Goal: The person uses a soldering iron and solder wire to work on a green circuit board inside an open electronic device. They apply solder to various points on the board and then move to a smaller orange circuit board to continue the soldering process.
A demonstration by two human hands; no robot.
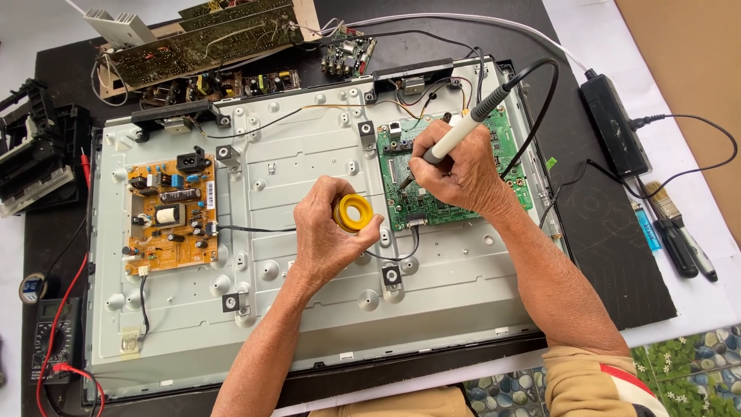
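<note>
Overhead, two hands: left grip (328, 235) around one yellow solder spool (353, 213), right grip (455, 174) around one soldering iron (455, 135).

Both forearms are bare, wrinkled and veined. The right arm's tan sleeve (587, 378), pushed up near the elbow, carries a red and white stripe. Tan trousers (401, 405) show below.

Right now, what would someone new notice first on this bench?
Probably the right hand pressing a white soldering iron onto the green circuit board at the metal panel's upper right. Beside it, mid-panel, the left hand grips a yellow spool. An orange-brown board sits on the left.
</note>
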